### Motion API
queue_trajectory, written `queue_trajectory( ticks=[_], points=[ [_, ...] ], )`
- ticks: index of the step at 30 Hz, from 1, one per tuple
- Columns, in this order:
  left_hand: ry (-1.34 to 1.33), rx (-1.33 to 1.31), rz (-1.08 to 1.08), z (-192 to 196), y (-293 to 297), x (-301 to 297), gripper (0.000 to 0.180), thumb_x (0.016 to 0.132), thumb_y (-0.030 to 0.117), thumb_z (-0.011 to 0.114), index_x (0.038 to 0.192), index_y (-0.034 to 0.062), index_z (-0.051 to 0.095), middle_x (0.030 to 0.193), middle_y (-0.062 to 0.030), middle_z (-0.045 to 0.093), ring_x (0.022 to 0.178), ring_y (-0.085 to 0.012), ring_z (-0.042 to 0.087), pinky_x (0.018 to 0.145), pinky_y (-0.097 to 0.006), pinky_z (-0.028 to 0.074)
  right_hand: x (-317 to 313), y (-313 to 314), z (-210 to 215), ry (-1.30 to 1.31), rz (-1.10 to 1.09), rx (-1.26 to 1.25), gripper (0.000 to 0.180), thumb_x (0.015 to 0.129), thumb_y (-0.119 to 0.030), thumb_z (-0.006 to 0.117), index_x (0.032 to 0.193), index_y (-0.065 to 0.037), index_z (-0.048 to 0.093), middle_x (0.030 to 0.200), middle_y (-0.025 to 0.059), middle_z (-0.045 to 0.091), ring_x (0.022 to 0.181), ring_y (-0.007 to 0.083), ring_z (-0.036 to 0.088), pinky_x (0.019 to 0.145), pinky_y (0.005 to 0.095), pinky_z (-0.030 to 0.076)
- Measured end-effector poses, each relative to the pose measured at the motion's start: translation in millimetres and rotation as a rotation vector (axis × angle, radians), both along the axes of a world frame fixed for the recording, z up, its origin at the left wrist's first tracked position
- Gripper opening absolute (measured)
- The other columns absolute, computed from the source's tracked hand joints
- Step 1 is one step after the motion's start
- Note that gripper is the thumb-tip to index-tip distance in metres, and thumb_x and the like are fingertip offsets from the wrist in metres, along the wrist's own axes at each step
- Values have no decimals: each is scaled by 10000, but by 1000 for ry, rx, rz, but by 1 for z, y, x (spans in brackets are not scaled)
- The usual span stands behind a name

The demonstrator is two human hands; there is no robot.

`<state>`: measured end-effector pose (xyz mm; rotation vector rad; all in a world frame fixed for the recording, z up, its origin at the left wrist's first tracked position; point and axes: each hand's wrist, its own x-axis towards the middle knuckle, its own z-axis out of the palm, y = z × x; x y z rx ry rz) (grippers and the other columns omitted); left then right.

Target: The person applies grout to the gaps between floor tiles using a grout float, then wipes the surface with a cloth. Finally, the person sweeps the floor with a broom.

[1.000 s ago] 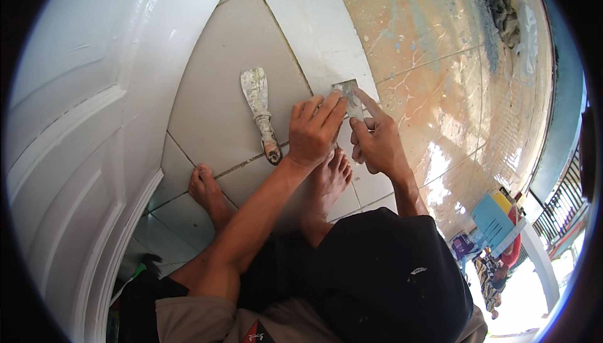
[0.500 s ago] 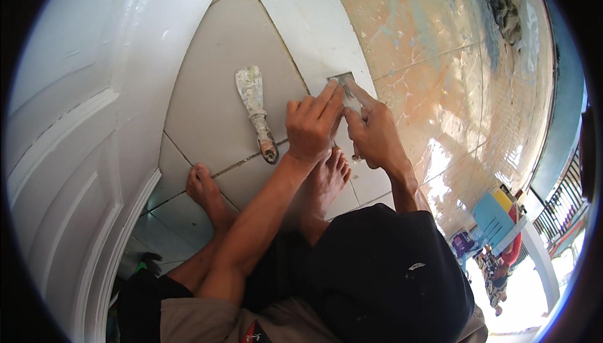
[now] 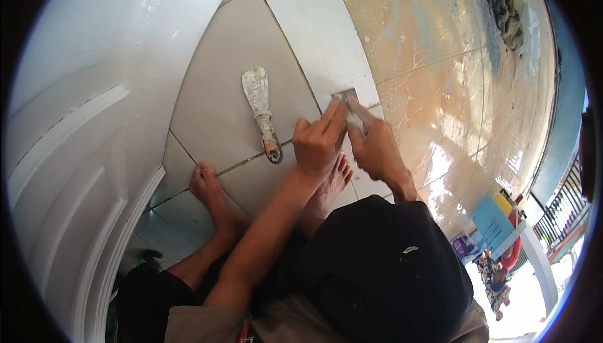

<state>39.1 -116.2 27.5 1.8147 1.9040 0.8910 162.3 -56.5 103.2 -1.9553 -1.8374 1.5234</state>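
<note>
My right hand [image 3: 379, 150] is closed round a scraper whose flat metal blade [image 3: 345, 94] shows just past the fingertips; its handle is hidden under the hand. The right index finger stretches along the blade. My left hand [image 3: 317, 148] has its fingers pressed together on the same blade, its thumb out of sight. The blade lies against a white strip [image 3: 314, 26] on the floor. Left of my hands, a putty knife [image 3: 260, 111] caked with dried white material lies on the tiles, its handle toward me.
A white panelled door [image 3: 94, 129] stands close on my left. My bare feet [image 3: 210, 183] rest on the grey tiles. Stained, wet-looking tan tiles [image 3: 427, 85] spread to the right, with a crumpled dark cloth [image 3: 504, 13] far off. A blue item [image 3: 496, 219] and other objects stand at lower right.
Both hands have drawn the scraper a short way toward me along the white strip. The putty knife on the floor stays where it was; the view has shifted slightly.
</note>
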Motion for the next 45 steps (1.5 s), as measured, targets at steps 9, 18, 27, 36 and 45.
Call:
queue_trajectory(
  ticks=[9, 18, 27, 36, 45],
  points=[
    [-43, 12, 1, -8, 11, -6, 416, 822, 87, 784, 1235, 88, 734, 1277, -109, 732, 875, -184, 751, 603, -335, 411, -2, 18, -6, -9, 32, -44, 520, 925, -121, 553, 1430, 2, 568, 862, 378, 649, 852, 526, 676, 758, 542, 540],
    [-40, -10, 29, -5, 15, -8, 395, 829, 135, 805, 1218, 113, 740, 1238, -63, 751, 619, -210, 636, 573, -321, 430, -9, 25, -7, -15, 30, 0, 498, 932, -121, 545, 1408, 19, 582, 802, 372, 640, 787, 515, 676, 702, 526, 539],
    [-51, -8, 53, -3, 22, -9, 365, 841, 145, 800, 1201, 121, 753, 1234, -58, 755, 589, -209, 628, 548, -324, 435, -16, 39, 6, -46, 35, -101, 510, 916, -136, 551, 1393, 40, 587, 808, 345, 665, 778, 494, 696, 742, 529, 543],
    [-72, -14, 46, -4, 23, -13, 357, 842, 122, 789, 1196, 105, 741, 1239, -81, 749, 613, -242, 652, 553, -324, 449, -20, 29, -5, 16, 46, 133, 521, 933, -137, 538, 1419, 50, 563, 897, 362, 681, 873, 520, 697, 788, 524, 558],
    [-79, 24, 56, -13, 31, -17, 376, 847, 128, 786, 1217, 111, 723, 1245, -96, 743, 615, -279, 674, 544, -340, 473, -26, 31, -1, 13, 43, 173, 488, 939, -158, 541, 1373, 60, 592, 833, 336, 679, 826, 526, 688, 732, 526, 553]
  ],
)
